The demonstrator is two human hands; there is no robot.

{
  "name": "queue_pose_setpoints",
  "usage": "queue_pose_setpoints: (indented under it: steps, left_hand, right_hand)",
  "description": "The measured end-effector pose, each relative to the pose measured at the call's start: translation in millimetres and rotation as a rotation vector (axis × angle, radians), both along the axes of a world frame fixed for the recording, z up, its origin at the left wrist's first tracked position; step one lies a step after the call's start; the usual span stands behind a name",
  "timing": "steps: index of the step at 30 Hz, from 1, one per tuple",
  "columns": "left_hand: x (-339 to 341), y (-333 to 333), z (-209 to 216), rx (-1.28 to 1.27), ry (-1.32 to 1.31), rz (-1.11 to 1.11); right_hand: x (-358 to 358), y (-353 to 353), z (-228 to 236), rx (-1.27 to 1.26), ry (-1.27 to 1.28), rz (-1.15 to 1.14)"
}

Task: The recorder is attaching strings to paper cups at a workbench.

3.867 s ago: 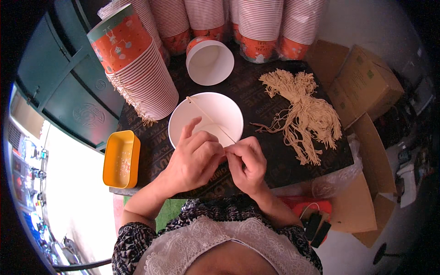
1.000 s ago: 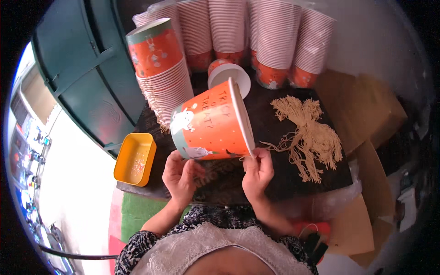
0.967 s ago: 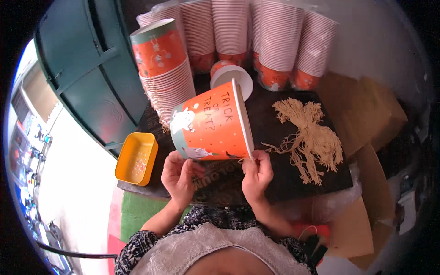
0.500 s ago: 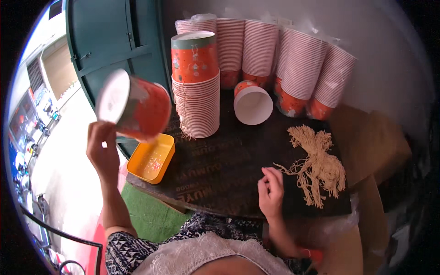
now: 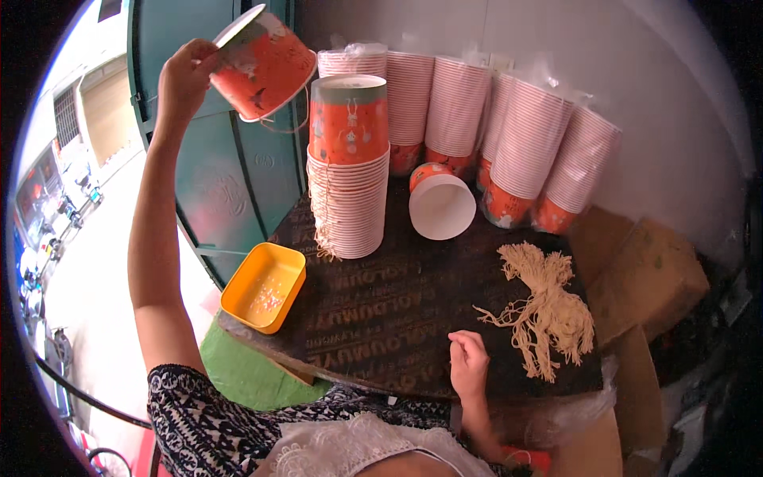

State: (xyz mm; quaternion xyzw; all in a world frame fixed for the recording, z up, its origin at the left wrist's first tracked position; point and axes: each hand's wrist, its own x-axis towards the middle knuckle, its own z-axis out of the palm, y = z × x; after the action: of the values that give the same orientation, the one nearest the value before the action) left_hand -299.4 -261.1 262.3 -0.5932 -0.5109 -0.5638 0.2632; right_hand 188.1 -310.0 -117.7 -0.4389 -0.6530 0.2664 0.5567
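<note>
My left hand [image 5: 191, 67] is raised at the upper left, its fingers closed on an orange paper bucket [image 5: 265, 70] by its base end. The bucket is tilted, with a thin string loop hanging from its rim. Just right of it stands a tall stack of nested upside-down paper buckets [image 5: 350, 191], with strings hanging down its left side. My right hand [image 5: 469, 362] is over the table's near edge, fingers curled in, with nothing visible in them. To its right lies a bundle of beige cords [image 5: 552, 306], loose strands reaching toward the hand.
A yellow tray [image 5: 274, 312] with small pale bits sits at the table's left edge. One loose bucket [image 5: 443, 207] lies on its side, mouth toward me. Several plastic-wrapped bucket stacks [image 5: 532, 135] line the wall. A green metal door [image 5: 230, 175] stands behind left; cardboard boxes [image 5: 656, 270] are at right.
My left hand has lifted the bucket up and away, to above the stack's left side. My right hand has stayed near the table edge, its fingers drawn closer together. The view has shifted slightly.
</note>
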Motion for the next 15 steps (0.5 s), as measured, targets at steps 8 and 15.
queue_pose_setpoints:
  steps: [8, 15]
  left_hand:
    - [30.8, 63.4, 25.7, -0.079, 0.079, -0.068]
    - [70.2, 91.7, 39.1, -0.122, 0.303, 0.017]
  right_hand:
    - [-1.5, 1.0, 0.4, 0.048, -0.097, -0.014]
    - [0.5, -0.6, 3.5, -0.027, -0.106, 0.007]
